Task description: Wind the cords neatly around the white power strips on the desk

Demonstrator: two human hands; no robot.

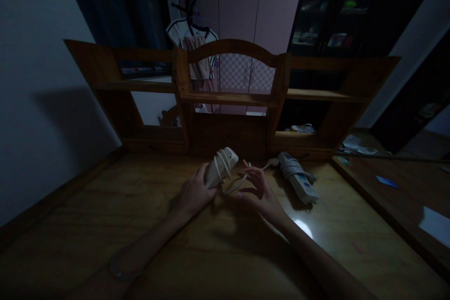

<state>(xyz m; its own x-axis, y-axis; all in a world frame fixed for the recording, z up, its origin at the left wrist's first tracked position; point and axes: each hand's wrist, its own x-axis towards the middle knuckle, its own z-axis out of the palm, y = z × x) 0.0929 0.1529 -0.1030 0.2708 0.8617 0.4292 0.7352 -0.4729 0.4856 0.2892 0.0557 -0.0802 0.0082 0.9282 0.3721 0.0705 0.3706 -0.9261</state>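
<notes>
My left hand [192, 193] grips the lower end of a cream power strip [221, 167], holding it tilted up off the wooden desk [105, 215]. Several turns of its cream cord are wound around the strip. My right hand [256, 188] pinches a loose loop of that cord [236, 185] just right of the strip. The cord runs on to its plug [271, 163], which lies on the desk behind my right hand.
A second white power strip [298, 176] with its cord bundled on it lies to the right. A wooden shelf unit [228, 98] stands along the desk's back edge. A side surface at right holds papers [436, 225] and a small blue item [386, 181]. The room is dim.
</notes>
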